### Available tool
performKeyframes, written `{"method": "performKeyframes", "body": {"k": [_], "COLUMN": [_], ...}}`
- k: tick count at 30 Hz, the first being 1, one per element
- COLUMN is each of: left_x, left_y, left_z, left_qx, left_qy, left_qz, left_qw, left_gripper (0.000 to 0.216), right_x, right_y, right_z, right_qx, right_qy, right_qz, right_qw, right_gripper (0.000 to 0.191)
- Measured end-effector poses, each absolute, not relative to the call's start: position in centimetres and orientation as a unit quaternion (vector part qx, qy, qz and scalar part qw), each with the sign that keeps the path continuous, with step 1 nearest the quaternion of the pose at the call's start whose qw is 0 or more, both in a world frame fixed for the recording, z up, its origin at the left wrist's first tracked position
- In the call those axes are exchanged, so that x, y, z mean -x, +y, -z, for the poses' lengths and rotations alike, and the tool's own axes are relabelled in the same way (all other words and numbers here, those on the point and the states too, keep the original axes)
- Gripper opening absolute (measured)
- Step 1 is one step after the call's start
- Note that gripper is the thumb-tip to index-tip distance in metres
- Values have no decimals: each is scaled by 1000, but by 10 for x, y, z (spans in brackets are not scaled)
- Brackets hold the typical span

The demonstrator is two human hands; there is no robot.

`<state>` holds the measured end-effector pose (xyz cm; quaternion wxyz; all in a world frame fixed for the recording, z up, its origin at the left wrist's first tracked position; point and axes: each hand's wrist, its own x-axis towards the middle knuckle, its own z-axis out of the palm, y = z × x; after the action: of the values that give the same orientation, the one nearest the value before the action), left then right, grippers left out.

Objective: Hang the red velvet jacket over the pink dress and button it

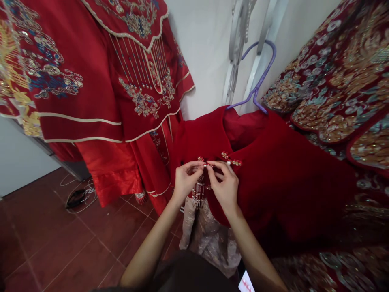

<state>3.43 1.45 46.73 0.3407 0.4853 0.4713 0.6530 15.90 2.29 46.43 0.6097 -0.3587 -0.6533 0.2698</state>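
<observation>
A plain red velvet garment (279, 178) hangs on a purple hanger (261, 77) in front of me. My left hand (185, 180) and my right hand (223, 182) meet at its front opening, fingers pinched on a small beaded clasp (206, 165) near the collar. A second ornamental clasp (231, 160) sits just right of my right fingers. A beaded tassel (199, 192) dangles below my left hand. Pale lace fabric (206, 235) hangs under the red garment.
An embroidered red robe (100, 93) hangs at the left. Dark red gowns with gold and silver embroidery (340, 81) fill the right side. A white wall (206, 40) stands behind. Brown floor tiles (54, 243) lie below, with a cable coil (77, 198) on them.
</observation>
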Motion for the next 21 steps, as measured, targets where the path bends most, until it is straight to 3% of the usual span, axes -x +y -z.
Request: {"method": "performKeyframes", "body": {"k": [7,12,21], "left_x": [-35,-37,-32], "left_y": [13,15,14], "left_z": [-465,-465,-464], "left_qx": [-514,-536,-491], "left_qy": [467,468,445], "left_qz": [-660,-638,-663], "left_qw": [287,294,349], "left_gripper": [21,21,30], "right_x": [-158,-161,-154], "right_y": [26,28,26], "right_z": [-461,-462,-458], "right_qx": [359,370,330], "right_qy": [-642,-642,-600], "right_qz": [-285,-303,-385], "right_qw": [614,599,618], "right_gripper": [17,24,20]}}
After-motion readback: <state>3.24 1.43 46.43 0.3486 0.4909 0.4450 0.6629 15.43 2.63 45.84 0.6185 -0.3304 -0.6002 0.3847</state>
